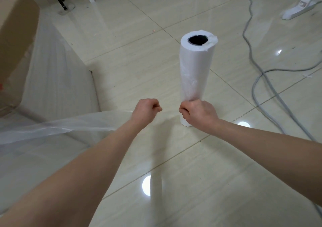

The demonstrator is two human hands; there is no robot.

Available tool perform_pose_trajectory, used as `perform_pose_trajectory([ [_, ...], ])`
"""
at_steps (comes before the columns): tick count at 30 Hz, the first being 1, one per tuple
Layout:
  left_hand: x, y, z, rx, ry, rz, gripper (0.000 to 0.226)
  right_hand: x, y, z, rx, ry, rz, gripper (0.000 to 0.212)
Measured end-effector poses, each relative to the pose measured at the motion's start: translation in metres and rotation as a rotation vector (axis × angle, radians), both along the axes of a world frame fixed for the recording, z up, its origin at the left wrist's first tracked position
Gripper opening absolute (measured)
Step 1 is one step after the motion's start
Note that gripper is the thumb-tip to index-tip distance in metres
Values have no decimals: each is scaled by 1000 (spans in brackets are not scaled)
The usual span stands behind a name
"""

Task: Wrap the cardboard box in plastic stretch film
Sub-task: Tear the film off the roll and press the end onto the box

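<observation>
Glossy tiled floor (191,157), cables (249,35) along its right edge. The cardboard box (15,40) stands at the far-left edge, partly filmed, contents unseen. The stretch film roll (196,66) stands upright mid-floor, core hollow. The right hand (198,112) has its grip clenched round the roll's base. The left hand (144,111) is clenched, apparently pinching the film sheet (52,127). Judgement: film light, clingy, tear-prone; roll stiff, best held at its ends.
</observation>
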State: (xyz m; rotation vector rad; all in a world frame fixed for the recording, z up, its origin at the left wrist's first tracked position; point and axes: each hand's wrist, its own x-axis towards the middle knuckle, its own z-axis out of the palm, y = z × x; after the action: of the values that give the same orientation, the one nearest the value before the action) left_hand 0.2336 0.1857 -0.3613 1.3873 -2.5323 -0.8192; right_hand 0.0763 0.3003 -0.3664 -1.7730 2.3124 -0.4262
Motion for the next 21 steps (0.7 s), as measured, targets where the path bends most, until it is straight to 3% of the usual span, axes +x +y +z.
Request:
perform_pose_trajectory([
  [3,20,-15,-2,40,-39,104,11,-5,6,-5,9,23,2,23],
  [7,19,-9,-5,100,-43,27,9,-5,9,-5,-20,16,-14,27],
  [11,8,0,-3,41,-219,-64,44,8,-4,-5,-41,-10,45,54],
  [14,2,7,-2,-106,-329,-86,20,19,-16,-10,192,-39,72,64],
  [18,2,14,-4,-146,-267,-122,14,22,-24,-22,256,-38,12,26],
  [21,11,11,-7,-167,-323,-92,18,19,-24,-27,195,-47,-38,22],
])
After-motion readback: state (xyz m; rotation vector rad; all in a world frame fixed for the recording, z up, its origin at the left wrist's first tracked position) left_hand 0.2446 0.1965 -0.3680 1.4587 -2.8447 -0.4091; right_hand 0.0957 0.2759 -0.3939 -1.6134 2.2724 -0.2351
